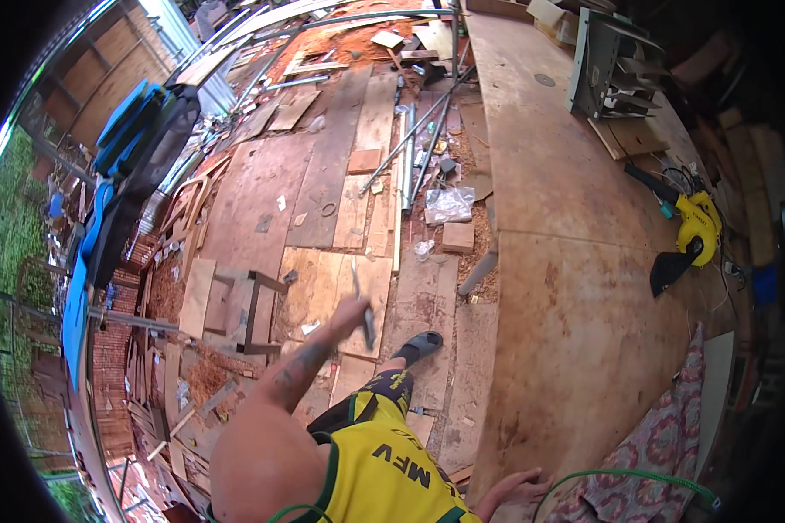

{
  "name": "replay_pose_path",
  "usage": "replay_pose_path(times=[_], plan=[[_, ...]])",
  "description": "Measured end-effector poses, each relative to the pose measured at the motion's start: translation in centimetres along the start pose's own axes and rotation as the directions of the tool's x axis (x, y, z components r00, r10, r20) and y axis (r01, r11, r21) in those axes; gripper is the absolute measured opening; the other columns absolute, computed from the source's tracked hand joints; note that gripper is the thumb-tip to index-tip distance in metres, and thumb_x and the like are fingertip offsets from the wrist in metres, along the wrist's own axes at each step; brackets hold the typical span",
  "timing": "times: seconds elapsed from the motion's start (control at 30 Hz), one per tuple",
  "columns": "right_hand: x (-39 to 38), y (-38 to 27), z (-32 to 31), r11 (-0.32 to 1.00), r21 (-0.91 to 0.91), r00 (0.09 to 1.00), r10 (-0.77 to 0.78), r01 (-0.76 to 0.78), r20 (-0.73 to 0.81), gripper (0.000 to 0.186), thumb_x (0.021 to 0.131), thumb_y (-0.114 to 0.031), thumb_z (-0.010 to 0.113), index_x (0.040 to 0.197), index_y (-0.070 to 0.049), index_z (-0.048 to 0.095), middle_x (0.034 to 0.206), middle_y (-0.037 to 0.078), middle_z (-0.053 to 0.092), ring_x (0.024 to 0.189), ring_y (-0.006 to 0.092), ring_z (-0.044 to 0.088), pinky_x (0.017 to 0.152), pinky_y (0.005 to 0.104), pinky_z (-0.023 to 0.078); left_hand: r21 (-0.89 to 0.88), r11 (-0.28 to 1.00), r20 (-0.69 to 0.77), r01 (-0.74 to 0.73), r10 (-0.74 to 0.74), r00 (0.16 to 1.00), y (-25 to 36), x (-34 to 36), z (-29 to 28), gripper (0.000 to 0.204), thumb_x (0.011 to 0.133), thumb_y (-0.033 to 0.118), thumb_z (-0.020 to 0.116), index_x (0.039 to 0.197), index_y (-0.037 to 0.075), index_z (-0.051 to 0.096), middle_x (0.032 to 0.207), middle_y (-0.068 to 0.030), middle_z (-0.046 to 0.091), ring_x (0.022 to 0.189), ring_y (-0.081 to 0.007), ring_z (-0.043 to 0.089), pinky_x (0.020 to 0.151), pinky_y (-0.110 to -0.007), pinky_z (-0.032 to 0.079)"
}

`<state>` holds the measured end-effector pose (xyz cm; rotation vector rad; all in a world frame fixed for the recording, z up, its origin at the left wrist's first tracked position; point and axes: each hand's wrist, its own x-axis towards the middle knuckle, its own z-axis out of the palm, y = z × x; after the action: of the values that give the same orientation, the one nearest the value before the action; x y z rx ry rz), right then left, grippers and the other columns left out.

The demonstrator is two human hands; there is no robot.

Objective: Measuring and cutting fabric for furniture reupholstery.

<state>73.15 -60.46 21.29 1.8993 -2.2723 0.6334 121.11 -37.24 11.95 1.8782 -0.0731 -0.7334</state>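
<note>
My left hand is closed around a slim tool in front of me, above the boarded floor. Its thin, pale end points away and a grey end sticks out on the near side; blur hides its exact kind. At the lower edge, my right hand rests by the near edge of the long wooden table, fingers stretched out and holding nothing. Beside those fingers lie a green cord and a patterned cloth.
A yellow blower with a black nozzle and a grey metal frame sit on the table. A small wooden stool stands at left. Metal pipes, a plastic bag and wood offcuts litter the floor.
</note>
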Motion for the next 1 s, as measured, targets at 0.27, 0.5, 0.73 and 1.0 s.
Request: replay_pose_path(times=[0.27, 0.5, 0.73, 1.0], plan=[[1.2, 4.9, -0.1, 0.675, 0.738, 0.997, -0.036, -0.028, 0.071, 0.044, 0.103, -0.022, 0.061, 0.138, 0.004, 0.051, 0.127, 0.02, 0.059, 0.112, 0.0329, 0.06, 0.096, 0.0407, 0.05, -0.594, 0.661, 0.117, 0.458, -0.492, 0.862, -11.5, -24.1, 0.0, 0.029, 0.09, 0.031, 0.074, 0.077, 0.01, 0.06, 0.062, -0.0024, 0.058, 0.045, -0.0165, 0.053, 0.042, -0.031, 0.042], [-4.8, 6.5, -9.9, 0.525, 0.827, 0.7, -0.514, -0.201, 0.496, 0.029, 0.101, -0.01, 0.061, 0.126, 0.006, 0.063, 0.1, 0.01, 0.068, 0.091, 0.016, 0.064, 0.086, 0.0309, 0.052, -0.439, 0.883, -0.014, 0.167, -0.192, 0.981, -3.6, -26.0, 4.7, 0.048, 0.098, 0.053, 0.064, 0.078, 0.01, 0.056, 0.066, -0.0028, 0.056, 0.053, -0.0164, 0.057, 0.052, -0.033, 0.053], [-9.6, 1.1, -14.3, 0.476, 0.879, 0.387, -0.806, -0.026, 0.448, 0.026, 0.092, -0.001, 0.069, 0.118, 0.001, 0.069, 0.103, 0.011, 0.07, 0.093, 0.0183, 0.068, 0.084, 0.031, 0.053, -0.389, 0.916, 0.493, 0.099, 0.116, 0.862, 4.6, -31.5, 17.6, 0.057, 0.105, 0.057, 0.046, 0.102, 0.003, 0.063, 0.087, -0.0054, 0.068, 0.078, -0.0136, 0.066, 0.077, -0.031, 0.056], [-3.4, -1.2, -12.0, 0.52, 0.833, 0.677, -0.683, 0.187, 0.274, 0.043, 0.084, -0.014, 0.079, 0.12, 0.002, 0.064, 0.107, 0.017, 0.066, 0.099, 0.0347, 0.061, 0.089, 0.045, 0.048, -0.381, 0.863, 0.595, -0.332, 0.504, 0.626, 13.6, -31.7, 24.5, 0.055, 0.108, 0.048, 0.047, 0.137, 0.001, 0.047, 0.133, -0.0146, 0.057, 0.128, -0.0188, 0.053, 0.103, -0.035, 0.047]])
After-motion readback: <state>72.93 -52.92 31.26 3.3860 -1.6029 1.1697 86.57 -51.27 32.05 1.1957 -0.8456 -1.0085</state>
